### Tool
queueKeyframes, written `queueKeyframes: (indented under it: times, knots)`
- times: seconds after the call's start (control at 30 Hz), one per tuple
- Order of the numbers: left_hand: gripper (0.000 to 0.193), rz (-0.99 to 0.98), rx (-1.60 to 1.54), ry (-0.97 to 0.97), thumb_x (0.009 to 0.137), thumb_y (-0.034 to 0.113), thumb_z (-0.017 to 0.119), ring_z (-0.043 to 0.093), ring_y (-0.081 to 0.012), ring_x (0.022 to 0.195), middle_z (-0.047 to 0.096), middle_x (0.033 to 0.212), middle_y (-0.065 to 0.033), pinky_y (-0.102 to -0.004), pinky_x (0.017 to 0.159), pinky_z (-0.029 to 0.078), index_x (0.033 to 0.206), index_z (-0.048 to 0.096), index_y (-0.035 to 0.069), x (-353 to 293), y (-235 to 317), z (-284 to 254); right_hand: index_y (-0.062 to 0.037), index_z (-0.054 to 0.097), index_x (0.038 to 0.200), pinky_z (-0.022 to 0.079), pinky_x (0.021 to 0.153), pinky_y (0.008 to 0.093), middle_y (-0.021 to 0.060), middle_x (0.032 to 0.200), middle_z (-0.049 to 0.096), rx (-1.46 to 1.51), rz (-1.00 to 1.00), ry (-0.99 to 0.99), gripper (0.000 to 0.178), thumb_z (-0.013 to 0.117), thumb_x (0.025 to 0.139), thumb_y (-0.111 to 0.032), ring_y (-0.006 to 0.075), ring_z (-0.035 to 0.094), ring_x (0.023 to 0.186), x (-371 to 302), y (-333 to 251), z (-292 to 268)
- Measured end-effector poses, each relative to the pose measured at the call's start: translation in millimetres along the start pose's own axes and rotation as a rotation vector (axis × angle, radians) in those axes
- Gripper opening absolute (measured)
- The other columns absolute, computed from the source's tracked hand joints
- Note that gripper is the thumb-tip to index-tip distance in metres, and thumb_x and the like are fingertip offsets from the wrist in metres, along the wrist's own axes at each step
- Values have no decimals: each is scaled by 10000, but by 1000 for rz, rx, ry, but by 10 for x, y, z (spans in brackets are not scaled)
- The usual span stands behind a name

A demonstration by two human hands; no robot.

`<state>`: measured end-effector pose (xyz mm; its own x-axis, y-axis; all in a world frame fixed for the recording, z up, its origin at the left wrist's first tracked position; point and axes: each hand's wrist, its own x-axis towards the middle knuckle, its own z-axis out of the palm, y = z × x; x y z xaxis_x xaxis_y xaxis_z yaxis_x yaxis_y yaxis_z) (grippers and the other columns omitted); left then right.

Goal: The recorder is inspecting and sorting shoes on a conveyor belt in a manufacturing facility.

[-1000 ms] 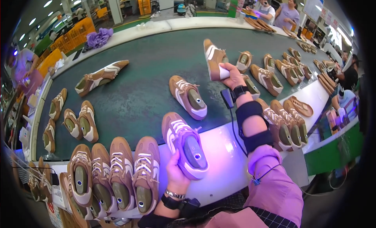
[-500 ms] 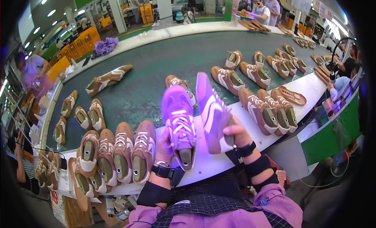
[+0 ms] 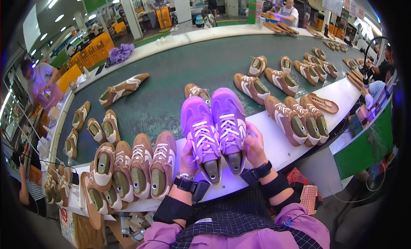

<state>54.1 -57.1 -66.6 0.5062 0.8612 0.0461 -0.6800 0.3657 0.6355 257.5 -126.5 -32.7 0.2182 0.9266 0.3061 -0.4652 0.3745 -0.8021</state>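
Two sneakers are held side by side above the white ledge, toes pointing away from me, both tinted purple by the light. My left hand (image 3: 187, 158) is closed round the outer side of the left sneaker (image 3: 202, 133). Round the outer side of the right sneaker (image 3: 229, 122) my right hand (image 3: 255, 145) is closed, thumb showing. White laces cross both uppers, and an olive form with a small hole fills each opening. The sneakers' inner sides touch or nearly touch. Behind their toes another brown sneaker (image 3: 195, 91) lies partly hidden.
A row of brown sneakers (image 3: 139, 163) stands left on the white ledge (image 3: 250, 184); several more (image 3: 295, 118) stand right, beside a loose sole (image 3: 324, 104). The green conveyor belt (image 3: 171, 73) carries scattered sneakers. Across it a person (image 3: 287, 12) works; another person (image 3: 40, 77) stands far left.
The right sneaker has turned from showing its side to laces up and come alongside the left one. My right hand has shifted slightly left with it. The view has shifted a little.
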Motion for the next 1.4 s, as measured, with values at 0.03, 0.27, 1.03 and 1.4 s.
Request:
queueKeyframes:
  times: [0.03,0.27,1.03,1.4]
  knots:
    - [494,7,10,2,924,428,427,596,-227,966,593,1062,-118,-373,867,481,1191,481,15,-13,3,21,58,401,1260,436,916,317,125,1123,562,107,157,-60,707,704,715,-274,196,562,1024,39,-10,-67]
    - [531,-108,-57,37,852,356,491,584,-252,1003,576,1123,-154,-379,908,455,1222,456,-23,-4,96,234,25,433,1247,438,952,385,152,1148,566,372,574,-142,703,725,665,-241,262,565,1043,87,117,-305]
    - [473,425,-178,445,855,420,518,595,-204,987,571,1135,-60,-361,784,556,1195,479,93,496,434,117,-92,471,1230,517,822,333,47,1129,581,201,19,343,499,644,826,-329,175,591,1002,829,2,285]
    - [482,401,-212,505,849,411,526,588,-215,1001,571,1133,-65,-372,808,547,1198,472,85,501,414,185,-78,474,1219,515,825,333,53,1111,587,183,45,367,497,636,833,-346,174,593,998,759,2,330]
